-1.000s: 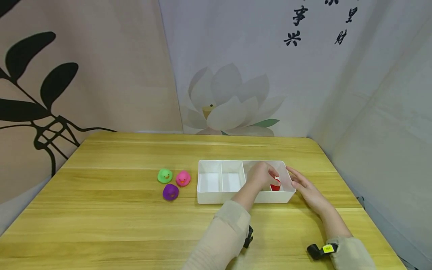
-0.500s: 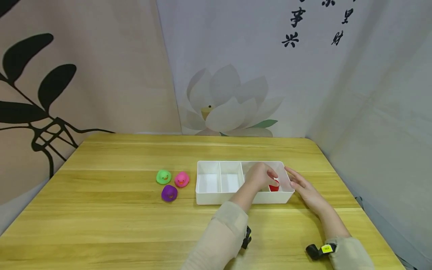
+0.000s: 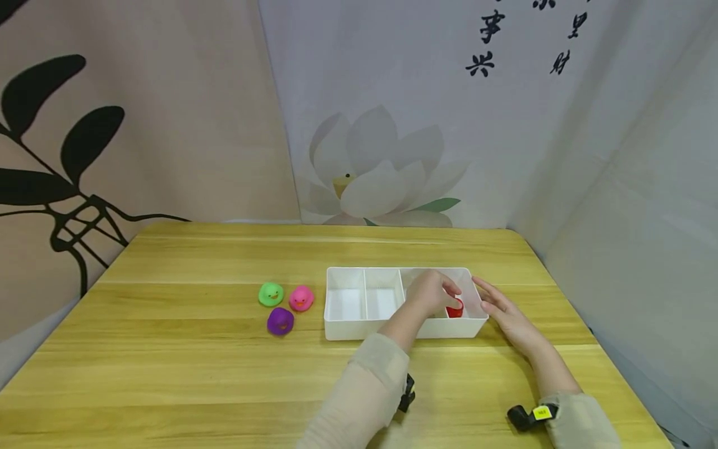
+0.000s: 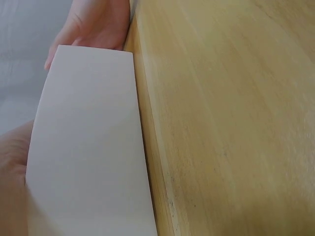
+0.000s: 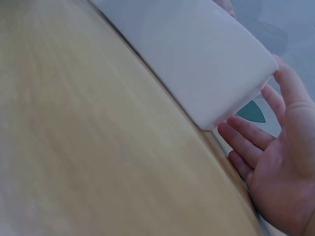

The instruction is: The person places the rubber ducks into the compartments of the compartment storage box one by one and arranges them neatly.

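Observation:
A white divided box stands on the table, its open compartments facing up. My left hand reaches over the front wall into the right part of the box. Its thumb and fingers pinch a red rubber duck, which shows only partly beside the divider of the rightmost compartment. My right hand rests against the box's right end, fingers extended and touching its wall. In the right wrist view, that hand has its fingers spread at the box's corner. The left wrist view mostly shows the box's outer wall.
Left of the box sit three rubber ducks: green, pink and purple. They are grouped on the wooden table. A printed curtain hangs behind the table's far edge.
The view has shifted slightly. My left hand stays in the box, and a little more of the red duck shows under the fingers. My right hand holds its place at the box's end.

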A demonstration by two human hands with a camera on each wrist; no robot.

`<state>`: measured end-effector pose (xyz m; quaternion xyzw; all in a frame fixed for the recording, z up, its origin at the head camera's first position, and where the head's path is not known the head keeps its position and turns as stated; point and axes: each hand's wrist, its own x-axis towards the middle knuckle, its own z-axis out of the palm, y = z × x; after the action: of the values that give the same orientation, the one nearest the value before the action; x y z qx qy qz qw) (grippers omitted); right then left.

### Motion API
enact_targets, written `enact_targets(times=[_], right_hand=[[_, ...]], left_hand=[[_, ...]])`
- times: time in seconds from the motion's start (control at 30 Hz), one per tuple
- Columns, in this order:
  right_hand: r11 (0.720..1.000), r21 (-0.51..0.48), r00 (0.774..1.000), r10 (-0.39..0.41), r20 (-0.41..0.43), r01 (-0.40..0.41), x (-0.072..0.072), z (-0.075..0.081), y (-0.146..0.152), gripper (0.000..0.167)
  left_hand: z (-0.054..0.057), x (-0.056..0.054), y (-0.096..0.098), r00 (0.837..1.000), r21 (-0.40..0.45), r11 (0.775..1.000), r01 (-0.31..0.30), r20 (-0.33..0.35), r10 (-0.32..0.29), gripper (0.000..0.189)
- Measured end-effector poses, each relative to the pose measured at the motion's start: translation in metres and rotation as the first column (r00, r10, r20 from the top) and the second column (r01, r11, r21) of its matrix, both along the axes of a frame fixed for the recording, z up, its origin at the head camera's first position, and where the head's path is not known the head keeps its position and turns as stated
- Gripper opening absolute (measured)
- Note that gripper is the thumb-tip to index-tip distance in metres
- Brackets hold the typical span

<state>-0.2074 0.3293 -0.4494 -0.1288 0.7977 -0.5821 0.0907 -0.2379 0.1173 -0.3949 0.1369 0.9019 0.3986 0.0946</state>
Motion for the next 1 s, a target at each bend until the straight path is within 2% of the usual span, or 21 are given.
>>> enact_targets(times=[0.17, 0.3, 0.53, 0.63, 0.8, 1.0], right_hand=[[1.000, -0.002, 1.000, 0.001, -0.002, -0.001, 0.000, 0.001, -0.001, 0.053], [1.000, -0.009, 1.000, 0.006, -0.005, -0.006, 0.000, 0.002, -0.002, 0.054], [1.000, -0.021, 1.000, 0.010, -0.002, -0.010, 0.000, 0.001, 0.000, 0.053], [1.000, -0.023, 1.000, 0.012, -0.007, -0.012, 0.000, 0.000, 0.001, 0.053], [1.000, -0.014, 1.000, 0.002, -0.017, -0.002, 0.001, 0.000, 0.000, 0.053], [1.000, -0.021, 1.000, -0.001, -0.010, 0.001, 0.002, -0.001, 0.000, 0.053]], left_hand=[[0.000, -0.001, -0.003, 0.999, -0.013, 0.999, 0.031, -0.033, -0.031, 0.020], [0.002, -0.001, -0.008, 0.994, -0.002, 0.996, 0.084, -0.073, -0.084, 0.024], [0.008, 0.005, -0.019, 0.987, 0.104, 0.986, 0.134, -0.104, -0.123, 0.027], [0.009, 0.008, -0.027, 0.987, 0.183, 0.973, 0.138, -0.109, -0.119, 0.026], [0.014, 0.017, -0.041, 0.987, 0.309, 0.940, 0.145, -0.110, -0.116, 0.025], [0.022, 0.031, -0.059, 0.982, 0.383, 0.910, 0.157, -0.158, -0.103, 0.023]])
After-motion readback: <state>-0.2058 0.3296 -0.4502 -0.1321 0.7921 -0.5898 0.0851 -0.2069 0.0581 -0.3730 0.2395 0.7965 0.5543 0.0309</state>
